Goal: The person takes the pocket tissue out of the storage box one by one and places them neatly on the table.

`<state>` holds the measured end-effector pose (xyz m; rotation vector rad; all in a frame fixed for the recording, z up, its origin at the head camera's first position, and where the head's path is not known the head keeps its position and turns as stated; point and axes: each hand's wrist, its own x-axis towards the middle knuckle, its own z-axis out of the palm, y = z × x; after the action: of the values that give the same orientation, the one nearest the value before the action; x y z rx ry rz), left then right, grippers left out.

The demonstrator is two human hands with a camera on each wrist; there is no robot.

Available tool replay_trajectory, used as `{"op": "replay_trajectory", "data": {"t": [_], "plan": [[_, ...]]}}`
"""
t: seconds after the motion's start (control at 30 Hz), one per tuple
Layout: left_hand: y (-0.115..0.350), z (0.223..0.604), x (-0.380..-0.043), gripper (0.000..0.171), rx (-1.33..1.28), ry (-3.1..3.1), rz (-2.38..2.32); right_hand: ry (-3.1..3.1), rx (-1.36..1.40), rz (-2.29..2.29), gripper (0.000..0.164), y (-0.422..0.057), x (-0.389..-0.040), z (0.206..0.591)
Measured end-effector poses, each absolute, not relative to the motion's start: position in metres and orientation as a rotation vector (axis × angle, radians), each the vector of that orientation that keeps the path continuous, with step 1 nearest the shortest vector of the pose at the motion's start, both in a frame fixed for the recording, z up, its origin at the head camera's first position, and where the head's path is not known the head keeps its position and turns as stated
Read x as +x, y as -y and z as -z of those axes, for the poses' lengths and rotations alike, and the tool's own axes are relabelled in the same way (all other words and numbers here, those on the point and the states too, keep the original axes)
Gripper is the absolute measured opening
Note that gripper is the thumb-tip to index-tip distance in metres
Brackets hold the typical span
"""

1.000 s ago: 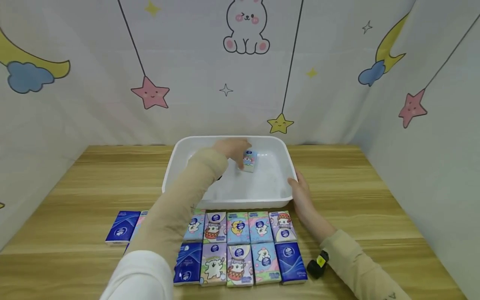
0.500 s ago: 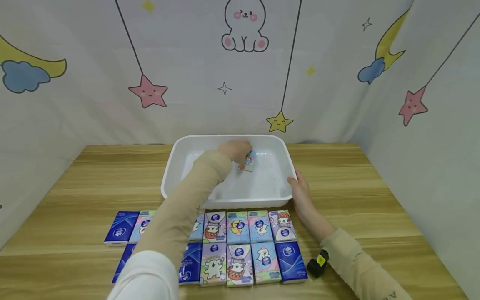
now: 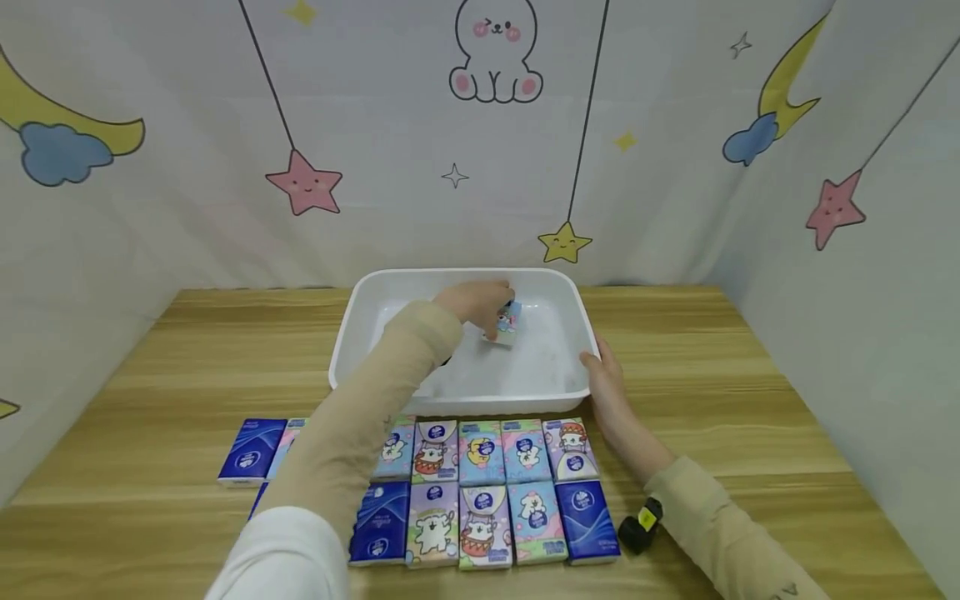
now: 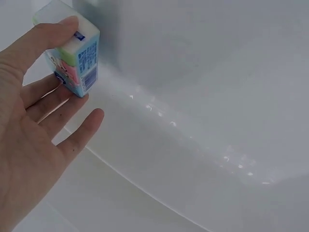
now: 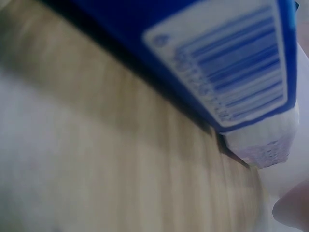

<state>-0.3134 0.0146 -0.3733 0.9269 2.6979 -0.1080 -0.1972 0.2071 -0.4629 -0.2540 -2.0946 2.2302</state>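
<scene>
Inside the white plastic tray (image 3: 465, 407), my left hand (image 3: 476, 302) pinches a small light-blue tissue pack (image 3: 510, 323) with a cartoon print. In the left wrist view the thumb lies on one narrow end of the pack (image 4: 87, 60) and fingertips support the opposite end; the little finger stands free. My right hand (image 3: 611, 392) grips the tray's right rim, thumb on the inner side and fingers outside. Only a blurred fingertip (image 5: 292, 208) of it shows in the right wrist view, beyond a dark-blue tissue pack (image 5: 231, 63) with a barcode.
Two rows of tissue packs (image 3: 480, 454), dark blue and cartoon-printed, lie in front of the tray on the wooden table (image 3: 750, 433). My left forearm covers some of them. A black wrist device (image 3: 640, 525) sits by the right sleeve. A printed curtain (image 3: 375, 125) hangs behind.
The head view has shifted slightly. The tissue pack in my left hand has turned a little and shifted slightly right within the tray. My right hand keeps its hold on the rim.
</scene>
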Motion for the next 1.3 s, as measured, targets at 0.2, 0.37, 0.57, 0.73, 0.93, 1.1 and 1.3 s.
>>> {"op": "replay_trajectory", "data": {"t": [0.2,0.37,0.57,0.73,0.93,1.1,1.3], "plan": [[-0.018,0.365,-0.308,0.073,1.026,-2.712,0.099,2.106,-0.260,-2.227,0.056,-0.212,-0.198,0.461],[-0.018,0.362,-0.299,0.076,1.050,-2.725,0.115,2.104,-0.245,-2.235,0.056,-0.214,-0.197,0.462],[-0.008,0.354,-0.279,0.076,1.150,-2.759,0.064,2.102,-0.241,-2.245,0.057,-0.212,-0.196,0.463],[0.006,0.347,-0.259,0.076,1.247,-2.795,0.024,2.120,-0.245,-2.241,0.057,-0.209,-0.196,0.463],[0.023,0.340,-0.233,0.076,1.341,-2.831,-0.060,2.123,-0.235,-2.240,0.057,-0.207,-0.196,0.463],[0.037,0.335,-0.212,0.078,1.394,-2.857,-0.101,2.100,-0.231,-2.259,0.057,-0.206,-0.196,0.462],[0.057,0.331,-0.187,0.079,1.415,-2.882,-0.114,2.091,-0.223,-2.252,0.057,-0.207,-0.195,0.461]]}}
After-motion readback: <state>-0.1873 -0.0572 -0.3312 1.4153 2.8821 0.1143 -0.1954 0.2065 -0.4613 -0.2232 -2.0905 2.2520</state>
